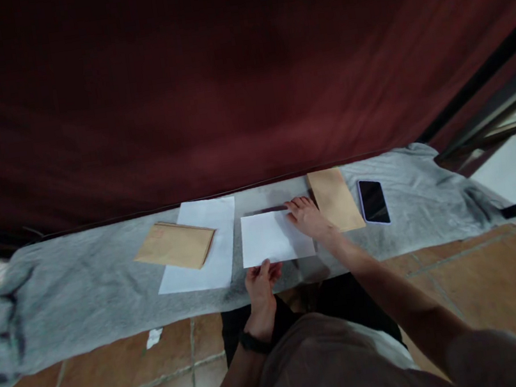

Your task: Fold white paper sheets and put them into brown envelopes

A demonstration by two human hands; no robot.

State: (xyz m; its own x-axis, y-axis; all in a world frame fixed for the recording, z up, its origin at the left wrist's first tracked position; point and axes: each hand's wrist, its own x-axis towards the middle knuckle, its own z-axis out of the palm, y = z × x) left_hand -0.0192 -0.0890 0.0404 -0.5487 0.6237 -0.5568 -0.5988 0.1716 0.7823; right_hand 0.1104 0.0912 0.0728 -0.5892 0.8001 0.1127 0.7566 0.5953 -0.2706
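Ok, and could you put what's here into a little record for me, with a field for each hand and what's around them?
Surface: grey cloth
Left hand: pinches the lower edge of a small white sheet; dark wristband
Right hand: fingers on the sheet's upper right corner
To the left: brown envelope, perhaps more than one, partly on a larger white sheet
To the right: another brown envelope, then a phone, screen dark
Floor: tiles, white scrap
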